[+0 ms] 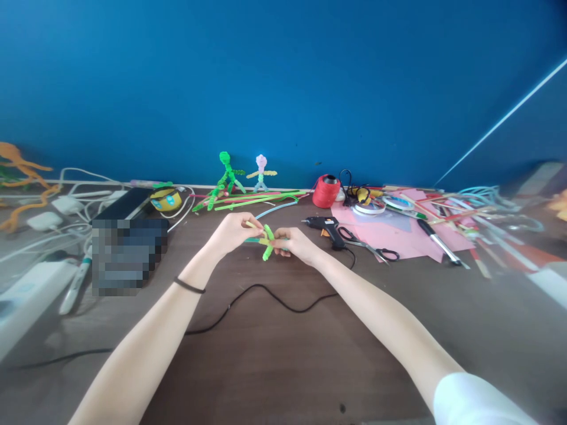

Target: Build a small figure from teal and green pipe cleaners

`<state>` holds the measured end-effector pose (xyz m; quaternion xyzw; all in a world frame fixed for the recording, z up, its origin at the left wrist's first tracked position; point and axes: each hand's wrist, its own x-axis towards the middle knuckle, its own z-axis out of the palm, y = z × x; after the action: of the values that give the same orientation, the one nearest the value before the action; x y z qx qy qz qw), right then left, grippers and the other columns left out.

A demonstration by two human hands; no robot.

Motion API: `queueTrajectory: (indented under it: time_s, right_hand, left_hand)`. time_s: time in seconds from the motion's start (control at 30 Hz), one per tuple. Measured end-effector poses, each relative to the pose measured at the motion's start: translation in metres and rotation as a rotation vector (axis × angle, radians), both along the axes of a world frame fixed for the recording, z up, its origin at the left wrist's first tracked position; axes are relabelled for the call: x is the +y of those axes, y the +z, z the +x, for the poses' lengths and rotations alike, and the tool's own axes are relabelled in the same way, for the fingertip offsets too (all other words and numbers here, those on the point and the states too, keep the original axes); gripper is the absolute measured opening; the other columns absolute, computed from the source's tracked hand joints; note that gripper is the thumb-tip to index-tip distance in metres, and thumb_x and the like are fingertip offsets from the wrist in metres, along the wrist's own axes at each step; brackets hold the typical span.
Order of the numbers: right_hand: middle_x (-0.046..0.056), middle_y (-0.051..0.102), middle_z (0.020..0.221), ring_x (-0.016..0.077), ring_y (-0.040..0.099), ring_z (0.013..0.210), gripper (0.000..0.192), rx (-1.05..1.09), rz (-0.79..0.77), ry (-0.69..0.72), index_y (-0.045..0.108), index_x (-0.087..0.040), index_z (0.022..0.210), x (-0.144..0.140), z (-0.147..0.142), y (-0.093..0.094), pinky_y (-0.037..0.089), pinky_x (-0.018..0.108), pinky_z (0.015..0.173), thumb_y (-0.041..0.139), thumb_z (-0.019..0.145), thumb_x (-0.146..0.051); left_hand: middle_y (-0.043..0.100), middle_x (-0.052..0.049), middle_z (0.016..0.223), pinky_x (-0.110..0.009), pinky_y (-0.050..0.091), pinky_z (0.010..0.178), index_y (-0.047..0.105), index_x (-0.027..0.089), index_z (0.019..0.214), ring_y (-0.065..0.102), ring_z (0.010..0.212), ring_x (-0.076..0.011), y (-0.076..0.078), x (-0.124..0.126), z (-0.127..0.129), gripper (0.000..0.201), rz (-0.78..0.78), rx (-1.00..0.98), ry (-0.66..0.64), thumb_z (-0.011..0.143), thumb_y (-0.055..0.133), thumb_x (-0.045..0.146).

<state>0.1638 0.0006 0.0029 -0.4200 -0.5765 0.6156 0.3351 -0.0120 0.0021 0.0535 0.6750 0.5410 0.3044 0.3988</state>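
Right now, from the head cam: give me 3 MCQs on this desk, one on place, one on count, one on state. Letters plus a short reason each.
1. Where does the glue gun lie?
A. right of the hands
B. left of the hands
C. against the wall

2. How many finished pipe-cleaner figures stand by the wall?
A. one
B. two
C. four

3. What are the hands doing?
A. resting flat
B. both pinching the green pipe-cleaner piece
C. holding scissors

Key:
1 A, it lies just right of the right hand.
2 B, a green figure and a pale figure.
3 B, left hand and right hand both grip it above the table.
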Motion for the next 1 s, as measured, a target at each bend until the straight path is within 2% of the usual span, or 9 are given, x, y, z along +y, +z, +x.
queueTrajectory:
  time_s: [0.17, 0.27, 0.37, 0.43, 0.5, 0.63, 0.83, 1.0]
  right_hand:
    - [-0.002, 0.055, 0.048, 0.0057, 0.043, 0.041, 0.018, 0.064, -0.052, -0.023, 0.053, -0.013, 0.061, 0.0, -0.001, 0.0, 0.027, 0.019, 0.039, 0.066, 0.059, -0.026]
    - [-0.002, 0.055, 0.047, 0.0055, 0.042, 0.041, 0.018, 0.085, -0.068, -0.048, 0.054, -0.013, 0.063, 0.001, -0.001, -0.002, 0.026, 0.019, 0.039, 0.066, 0.057, -0.025]
    - [-0.002, 0.055, 0.047, 0.0056, 0.043, 0.041, 0.02, 0.126, -0.096, -0.089, 0.054, -0.012, 0.061, 0.003, 0.0, -0.004, 0.026, 0.02, 0.039, 0.068, 0.055, -0.026]
    - [-0.001, 0.056, 0.048, 0.0055, 0.043, 0.041, 0.023, 0.173, -0.115, -0.108, 0.054, -0.012, 0.062, 0.004, 0.0, -0.005, 0.026, 0.02, 0.04, 0.069, 0.054, -0.027]
    - [-0.001, 0.057, 0.05, 0.0057, 0.044, 0.042, 0.026, 0.225, -0.12, -0.118, 0.054, -0.012, 0.064, 0.005, 0.001, -0.006, 0.026, 0.02, 0.041, 0.071, 0.053, -0.028]
    - [-0.001, 0.055, 0.051, 0.0067, 0.045, 0.045, 0.027, 0.31, -0.091, -0.116, 0.054, -0.012, 0.065, 0.004, 0.001, -0.004, 0.026, 0.021, 0.043, 0.072, 0.054, -0.029]
    - [-0.002, 0.055, 0.054, 0.0064, 0.045, 0.045, 0.026, 0.361, -0.059, -0.138, 0.054, -0.013, 0.066, 0.005, 0.003, -0.003, 0.026, 0.022, 0.045, 0.072, 0.056, -0.029]
    - [-0.002, 0.057, 0.054, 0.0065, 0.045, 0.044, 0.027, 0.367, -0.071, -0.106, 0.055, -0.013, 0.07, 0.006, 0.005, -0.003, 0.026, 0.021, 0.044, 0.072, 0.057, -0.03]
  left_hand:
    - [0.07, -0.001, 0.078, -0.027, 0.041, 0.066, 0.064, 0.021, 0.069, 0.06, 0.071, -0.0172, 0.009, -0.01, 0.009, 0.011, 0.206, 0.273, -0.067, 0.069, 0.057, 0.029]
    - [0.068, -0.002, 0.072, -0.03, 0.038, 0.077, 0.065, 0.022, 0.069, 0.059, 0.075, -0.0193, 0.013, -0.014, 0.015, 0.012, 0.343, 0.44, -0.128, 0.071, 0.055, 0.027]
    - [0.067, -0.002, 0.07, -0.032, 0.037, 0.078, 0.066, 0.023, 0.07, 0.059, 0.077, -0.0208, 0.014, -0.016, 0.017, 0.015, 0.386, 0.486, -0.149, 0.072, 0.052, 0.028]
    - [0.069, -0.002, 0.072, -0.03, 0.039, 0.07, 0.066, 0.022, 0.072, 0.06, 0.071, -0.0197, 0.013, -0.016, 0.017, 0.016, 0.267, 0.41, -0.128, 0.072, 0.052, 0.03]
    - [0.07, -0.002, 0.072, -0.028, 0.039, 0.063, 0.065, 0.021, 0.074, 0.06, 0.066, -0.0185, 0.011, -0.016, 0.016, 0.015, 0.081, 0.28, -0.111, 0.07, 0.053, 0.03]
    - [0.071, -0.004, 0.069, -0.027, 0.042, 0.064, 0.062, 0.016, 0.072, 0.06, 0.067, -0.0163, 0.006, -0.012, 0.016, 0.012, -0.203, -0.035, -0.121, 0.065, 0.057, 0.024]
    - [0.07, -0.006, 0.069, -0.026, 0.038, 0.058, 0.062, 0.012, 0.074, 0.054, 0.059, -0.0117, -0.006, -0.001, 0.008, 0.016, -0.38, -0.216, -0.086, 0.06, 0.059, 0.021]
    - [0.068, -0.005, 0.066, -0.025, 0.039, 0.057, 0.059, 0.013, 0.072, 0.053, 0.055, -0.0105, -0.01, 0.002, 0.004, 0.017, -0.435, -0.256, -0.102, 0.058, 0.063, 0.022]
